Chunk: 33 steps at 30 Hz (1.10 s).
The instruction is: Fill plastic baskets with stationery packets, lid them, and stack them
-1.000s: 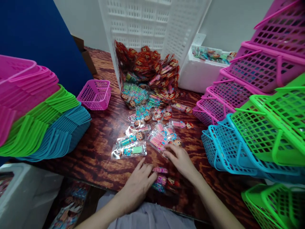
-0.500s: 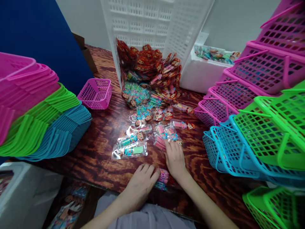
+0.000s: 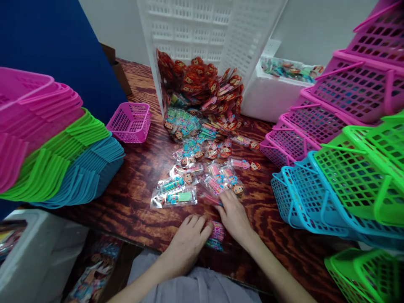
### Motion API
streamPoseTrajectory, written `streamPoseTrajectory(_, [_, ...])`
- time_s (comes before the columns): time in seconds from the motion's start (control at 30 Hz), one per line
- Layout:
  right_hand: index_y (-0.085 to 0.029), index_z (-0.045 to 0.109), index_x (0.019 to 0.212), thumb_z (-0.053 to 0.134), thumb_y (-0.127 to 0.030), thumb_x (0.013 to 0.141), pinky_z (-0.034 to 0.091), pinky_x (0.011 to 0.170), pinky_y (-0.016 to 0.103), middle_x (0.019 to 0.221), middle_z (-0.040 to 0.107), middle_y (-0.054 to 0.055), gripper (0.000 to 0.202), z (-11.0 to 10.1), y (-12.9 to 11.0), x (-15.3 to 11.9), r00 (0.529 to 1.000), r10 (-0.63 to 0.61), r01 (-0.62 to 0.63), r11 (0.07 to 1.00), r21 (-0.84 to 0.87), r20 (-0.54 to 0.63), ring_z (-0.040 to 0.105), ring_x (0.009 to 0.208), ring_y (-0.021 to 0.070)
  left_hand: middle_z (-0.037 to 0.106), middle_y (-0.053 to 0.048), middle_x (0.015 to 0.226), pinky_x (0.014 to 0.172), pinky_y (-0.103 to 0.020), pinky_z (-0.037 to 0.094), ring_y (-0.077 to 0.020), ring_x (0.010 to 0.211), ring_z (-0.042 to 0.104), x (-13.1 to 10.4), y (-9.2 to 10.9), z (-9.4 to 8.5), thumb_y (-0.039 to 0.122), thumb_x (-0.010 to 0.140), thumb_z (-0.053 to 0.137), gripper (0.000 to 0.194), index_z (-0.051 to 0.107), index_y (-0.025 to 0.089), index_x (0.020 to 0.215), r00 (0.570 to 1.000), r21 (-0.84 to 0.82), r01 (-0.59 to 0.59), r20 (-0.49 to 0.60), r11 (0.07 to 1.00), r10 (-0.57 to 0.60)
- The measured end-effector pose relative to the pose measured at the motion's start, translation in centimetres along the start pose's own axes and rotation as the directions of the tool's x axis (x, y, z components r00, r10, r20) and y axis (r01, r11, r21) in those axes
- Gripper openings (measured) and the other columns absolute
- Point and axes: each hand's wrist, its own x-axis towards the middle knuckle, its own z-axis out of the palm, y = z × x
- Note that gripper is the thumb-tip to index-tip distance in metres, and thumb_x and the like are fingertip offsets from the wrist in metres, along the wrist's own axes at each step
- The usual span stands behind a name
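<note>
My left hand point(image 3: 188, 239) is curled at the table's near edge, its fingers wrapped on a small stack of packets point(image 3: 217, 232) with pink and teal printing. Just beyond it, my right hand point(image 3: 234, 216) is closed, thumb and fingers pinching one clear packet with pink sticks point(image 3: 211, 199). Part of that packet is hidden under the fingers. Ahead lie loose packets with pink sticks point(image 3: 215, 171) and cartoon-head tops. Left of these, two packets with green sticks point(image 3: 180, 197) rest flat on the wooden table point(image 3: 135, 185).
A tipped white crate point(image 3: 189, 25) spills packets at the back. Nested pink, green and blue baskets point(image 3: 63, 147) stand left, near a single pink basket point(image 3: 130, 123). Filled baskets point(image 3: 315, 185) are stacked right. A white foam box point(image 3: 265, 97) sits behind; another foam box point(image 3: 53, 240) is low left.
My right hand has drawn slightly back toward me, with a pink-stick packet now pulled away from the loose ones. My left hand has stayed on its stack. The view has shifted slightly.
</note>
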Motion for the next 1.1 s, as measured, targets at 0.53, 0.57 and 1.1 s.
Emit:
streamPoseTrajectory(0.53, [-0.025,0.036,0.15,0.041,-0.005,0.092,0.05,0.082,0.036,0.111,0.058,0.01,0.062,-0.5,-0.8,-1.2,0.986,-0.155,0.161,0.979,-0.123,0.056,0.055,0.096,0.0232,0.052,-0.012,0.131,0.11,-0.045,0.034,-0.0277,0.118,0.046,-0.2,0.0,0.7,0.008,0.088,0.046,0.049,0.044,0.015,0.137,0.998,0.011,-0.008,-0.063,1.0,0.008])
streamPoseTrajectory(0.57, [-0.023,0.022,0.156,0.042,-0.004,0.091,0.051,0.083,0.037,0.107,0.059,0.009,0.071,-0.5,-0.8,-1.8,0.985,-0.163,0.169,0.979,-0.11,0.065,0.055,0.095,0.0242,0.052,-0.012,0.13,0.111,-0.045,0.033,-0.0277,0.118,0.046,-0.2,0.0,0.6,0.008,0.089,0.046,0.048,0.045,0.015,0.136,0.997,0.009,-0.01,-0.071,1.0,0.011])
streamPoseTrajectory(1.1, [-0.017,0.044,0.14,0.048,-0.01,0.09,0.049,0.092,0.047,0.121,0.063,0.013,0.05,-0.7,-1.0,-5.1,0.987,-0.101,0.109,0.993,-0.055,0.127,0.057,0.107,0.0291,0.052,-0.011,0.136,0.118,-0.046,0.025,-0.0255,0.127,0.043,-1.0,-0.1,0.7,0.011,0.093,0.046,0.046,0.046,0.017,0.138,0.994,-0.046,-0.057,-0.091,0.997,0.052])
